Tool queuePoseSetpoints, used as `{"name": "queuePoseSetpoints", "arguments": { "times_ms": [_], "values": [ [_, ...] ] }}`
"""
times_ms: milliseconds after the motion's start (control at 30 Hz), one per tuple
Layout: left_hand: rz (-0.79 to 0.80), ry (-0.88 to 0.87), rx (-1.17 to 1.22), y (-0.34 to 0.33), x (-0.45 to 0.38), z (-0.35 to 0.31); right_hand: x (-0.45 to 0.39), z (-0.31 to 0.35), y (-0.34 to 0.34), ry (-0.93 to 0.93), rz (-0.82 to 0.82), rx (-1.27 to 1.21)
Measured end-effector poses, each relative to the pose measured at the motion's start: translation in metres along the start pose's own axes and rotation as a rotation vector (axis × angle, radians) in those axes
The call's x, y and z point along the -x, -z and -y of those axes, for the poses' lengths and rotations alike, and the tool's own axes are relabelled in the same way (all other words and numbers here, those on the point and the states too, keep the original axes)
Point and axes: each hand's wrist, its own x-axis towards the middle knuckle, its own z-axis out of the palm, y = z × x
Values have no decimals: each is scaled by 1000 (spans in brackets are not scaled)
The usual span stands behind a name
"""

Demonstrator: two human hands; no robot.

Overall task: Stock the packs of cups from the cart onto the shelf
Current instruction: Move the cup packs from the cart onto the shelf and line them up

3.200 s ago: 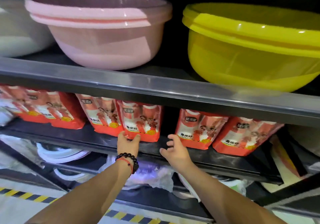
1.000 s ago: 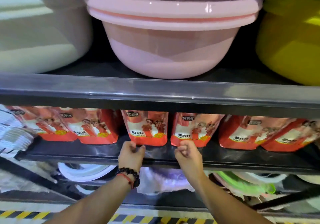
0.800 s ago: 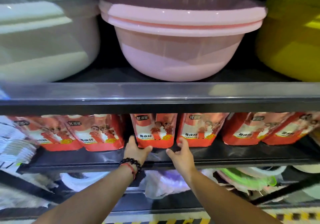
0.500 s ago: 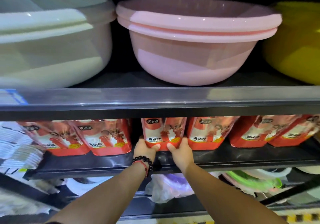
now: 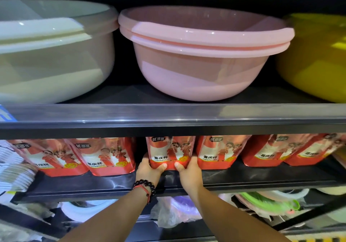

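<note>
Both hands (image 5: 149, 168) (image 5: 189, 170) grip glossy red pack (image 5: 169, 152).

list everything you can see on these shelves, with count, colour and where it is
packs of cups: six in view, red, in a row on the middle shelf
held pack: one of the six, centre of the row
white basin: one, upper shelf, left
pink basins: two nested, upper shelf, centre
yellow basin: one, upper shelf, right, partly cut off
wrapped plastic goods: count unclear, white, purple, green, bottom shelf
bead bracelet: one, black, left wrist
hands: left and right grip the held pack's lower corners
</note>
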Motion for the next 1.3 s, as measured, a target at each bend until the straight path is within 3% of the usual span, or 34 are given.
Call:
{"name": "queuePoseSetpoints", "arguments": {
  "times_ms": [533,767,933,1067,1167,1300],
  "values": [
    [58,-19,-13,4,-5,7,9,0,-15,-70,-91,55],
    [95,59,-70,5,-6,13,10,-3,-10,-94,-41,93],
    [77,89,-7,15,13,13,10,-10,-2,-105,37,-10],
    [75,113,115,35,29,30,11,-17,-1,-152,-52,-170],
    [-5,96,145,65,38,38,18,-22,-9,-151,-147,-242],
    [-255,83,152,112,29,38,34,-12,-34,-12,-42,-164]
  ]
}}
